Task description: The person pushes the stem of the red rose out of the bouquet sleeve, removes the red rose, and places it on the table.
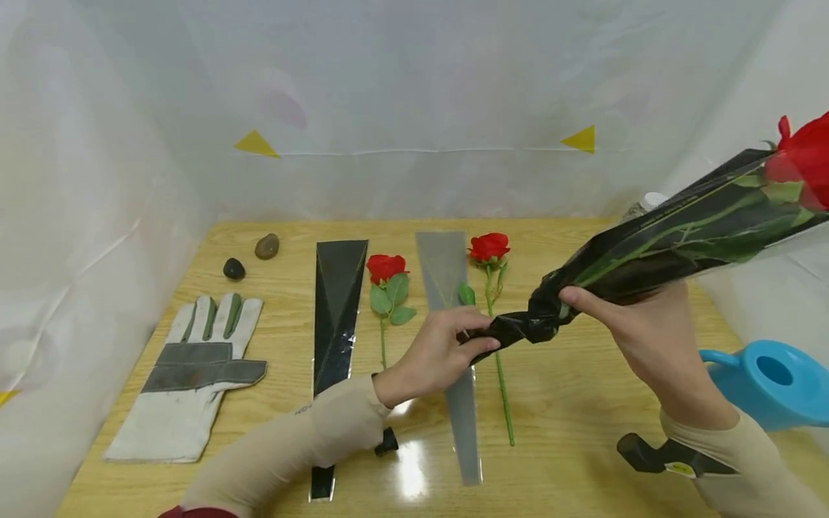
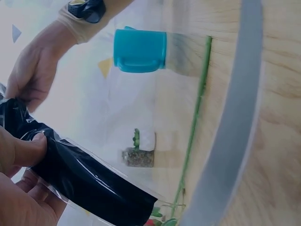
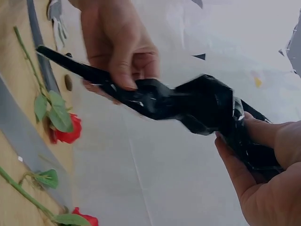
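Note:
A red rose (image 1: pixel 809 162) stands in a flower sleeve (image 1: pixel 648 248), black on one side and clear on the other, raised above the table and tilted up to the right. My left hand (image 1: pixel 437 349) pinches the sleeve's narrow tail between thumb and fingers. Higher up, my right hand (image 1: pixel 654 349) grips the sleeve from below, its thumb across the front. Between the hands the black film (image 3: pixel 202 103) is twisted and crumpled, as the right wrist view shows. The stem's lower end is hidden inside the film.
Flat on the table (image 1: pixel 570 424) lie a black sleeve (image 1: pixel 340 309), a grey sleeve (image 1: pixel 461 432) and two roses, one short (image 1: pixel 387 270), one long-stemmed (image 1: pixel 488 248). A work glove (image 1: pixel 188 374) and two stones (image 1: pixel 267 246) are at left. A blue watering can (image 1: pixel 764 388) stands right; a pebble jar (image 2: pixel 138 157) is behind.

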A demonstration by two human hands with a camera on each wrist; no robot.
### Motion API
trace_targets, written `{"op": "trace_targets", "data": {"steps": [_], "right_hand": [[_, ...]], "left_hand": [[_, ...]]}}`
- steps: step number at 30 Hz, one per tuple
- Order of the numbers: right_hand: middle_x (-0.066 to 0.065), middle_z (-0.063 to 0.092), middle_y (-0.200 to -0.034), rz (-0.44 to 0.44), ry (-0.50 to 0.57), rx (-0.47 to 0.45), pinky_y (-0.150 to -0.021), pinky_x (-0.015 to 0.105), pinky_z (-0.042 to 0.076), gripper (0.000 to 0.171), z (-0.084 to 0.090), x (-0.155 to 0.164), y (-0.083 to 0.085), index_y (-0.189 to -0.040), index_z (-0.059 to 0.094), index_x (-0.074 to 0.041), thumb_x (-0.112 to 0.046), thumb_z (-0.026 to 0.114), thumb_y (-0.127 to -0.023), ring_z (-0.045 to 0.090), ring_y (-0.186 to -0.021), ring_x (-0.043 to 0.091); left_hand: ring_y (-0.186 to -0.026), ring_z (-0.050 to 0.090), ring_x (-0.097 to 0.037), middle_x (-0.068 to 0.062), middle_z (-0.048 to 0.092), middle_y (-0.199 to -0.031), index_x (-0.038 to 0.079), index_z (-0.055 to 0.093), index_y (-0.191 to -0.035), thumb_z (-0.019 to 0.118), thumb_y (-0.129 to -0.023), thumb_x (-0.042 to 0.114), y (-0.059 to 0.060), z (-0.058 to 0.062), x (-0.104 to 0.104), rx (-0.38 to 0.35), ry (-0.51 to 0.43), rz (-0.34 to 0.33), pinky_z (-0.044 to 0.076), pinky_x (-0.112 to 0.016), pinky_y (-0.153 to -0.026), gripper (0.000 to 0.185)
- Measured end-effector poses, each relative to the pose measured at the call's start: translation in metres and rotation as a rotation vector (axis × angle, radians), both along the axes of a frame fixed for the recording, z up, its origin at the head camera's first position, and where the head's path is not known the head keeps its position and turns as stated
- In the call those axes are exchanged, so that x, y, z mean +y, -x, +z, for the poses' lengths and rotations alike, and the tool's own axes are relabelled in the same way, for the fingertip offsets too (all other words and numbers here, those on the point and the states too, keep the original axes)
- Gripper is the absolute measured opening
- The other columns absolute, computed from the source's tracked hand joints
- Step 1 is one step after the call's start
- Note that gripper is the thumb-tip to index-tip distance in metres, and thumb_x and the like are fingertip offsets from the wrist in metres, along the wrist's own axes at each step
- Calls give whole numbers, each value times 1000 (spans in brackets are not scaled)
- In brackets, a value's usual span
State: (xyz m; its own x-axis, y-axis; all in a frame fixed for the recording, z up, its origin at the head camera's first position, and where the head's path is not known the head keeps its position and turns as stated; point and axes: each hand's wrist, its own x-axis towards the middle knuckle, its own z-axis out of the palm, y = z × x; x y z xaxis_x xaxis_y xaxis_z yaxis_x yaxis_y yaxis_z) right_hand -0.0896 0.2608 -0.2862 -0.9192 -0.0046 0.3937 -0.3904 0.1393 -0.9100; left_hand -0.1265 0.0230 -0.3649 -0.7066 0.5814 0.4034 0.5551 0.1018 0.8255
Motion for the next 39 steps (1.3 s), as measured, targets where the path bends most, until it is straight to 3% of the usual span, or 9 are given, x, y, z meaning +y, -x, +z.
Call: {"op": "trace_targets", "data": {"steps": [3,7,15,18,24,29,33,36,39], "right_hand": [[14,62,-109,-25,-164,-2,-85,31,50,49,-8,-5,3,-124,56,-1,10,77,-81,62,-98,24],[14,65,-98,-4,-185,48,-75,27,54,44,-14,-7,8,-112,60,1,14,79,-75,66,-87,22],[9,60,-110,-78,-253,-24,-85,30,50,53,-10,-5,5,-124,53,-7,5,80,-80,61,-99,21],[8,61,-110,-104,-142,-63,-86,29,50,49,-6,-1,3,-124,55,-6,6,77,-82,61,-100,19],[15,61,-114,4,279,10,-90,34,49,49,7,11,6,-124,55,8,26,65,-80,61,-106,25],[16,59,-118,29,308,-3,-93,35,48,53,12,16,5,-130,52,9,25,65,-81,58,-110,27],[16,60,-111,24,309,15,-92,35,48,46,15,16,5,-124,53,12,24,65,-81,59,-105,27],[16,61,-108,9,281,6,-91,35,48,42,17,16,5,-120,55,12,22,67,-81,60,-103,27],[14,64,-108,-13,260,-29,-89,33,49,41,18,13,5,-118,58,10,19,71,-80,61,-103,25]], "left_hand": [[-72,52,-7,4,64,-89,8,74,-91,72,-91,5,0,5,1,6,-9,5,47,-22,-62,4],[-74,55,-6,3,66,-94,7,75,-97,72,-92,7,-1,10,2,-9,5,-1,50,-22,-63,6],[-72,53,-4,6,60,-83,10,69,-88,72,-92,13,1,1,-1,-32,109,-41,49,-20,-65,6],[-66,44,-7,1,52,-73,12,60,-78,72,-92,13,2,-6,-3,5,143,-67,43,-18,-60,18],[-61,38,-6,4,42,-66,14,53,-74,71,-93,13,-3,-21,-6,0,176,-115,36,-18,-58,26],[-57,31,-5,2,34,-65,13,44,-71,70,-94,15,-5,-23,-5,-44,182,-150,32,-18,-58,34],[-65,47,-1,8,52,-76,13,64,-90,68,-96,21,-5,-12,-4,-90,164,-136,44,-16,-64,11],[-82,58,0,9,63,-93,12,69,-110,67,-97,23,-6,-1,-3,-102,102,-113,51,-19,-73,18],[-81,58,0,8,64,-91,11,71,-107,68,-96,22,-6,7,1,-66,56,-95,51,-19,-73,15]]}}
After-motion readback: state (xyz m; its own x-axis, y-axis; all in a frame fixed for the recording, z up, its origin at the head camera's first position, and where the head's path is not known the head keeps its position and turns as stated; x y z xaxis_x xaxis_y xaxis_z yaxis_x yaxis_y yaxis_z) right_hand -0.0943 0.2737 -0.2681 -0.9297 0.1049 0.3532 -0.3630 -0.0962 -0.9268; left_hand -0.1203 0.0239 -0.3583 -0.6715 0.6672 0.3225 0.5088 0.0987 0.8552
